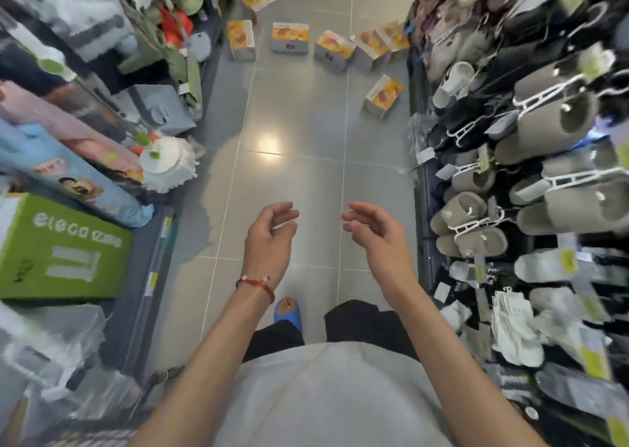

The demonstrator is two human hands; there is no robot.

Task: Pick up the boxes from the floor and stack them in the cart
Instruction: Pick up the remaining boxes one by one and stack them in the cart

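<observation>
seven grey cardboard boxes (290, 37) with orange-yellow printed tops lie scattered on the grey tiled floor (289, 123), well ahead of the person. left hand (270, 239) and right hand (374, 232) hang loosely curled, each grip empty. i see no cart. bending in this narrow aisle could knock the hanging grey slippers (551, 119) loose.

The floor (292, 113) is laid in smooth, glossy tile. The boxes (290, 37) are made of printed cardboard. The slippers (544, 123) are covered in matt cloth and hung on plastic hangers (575, 178).
</observation>
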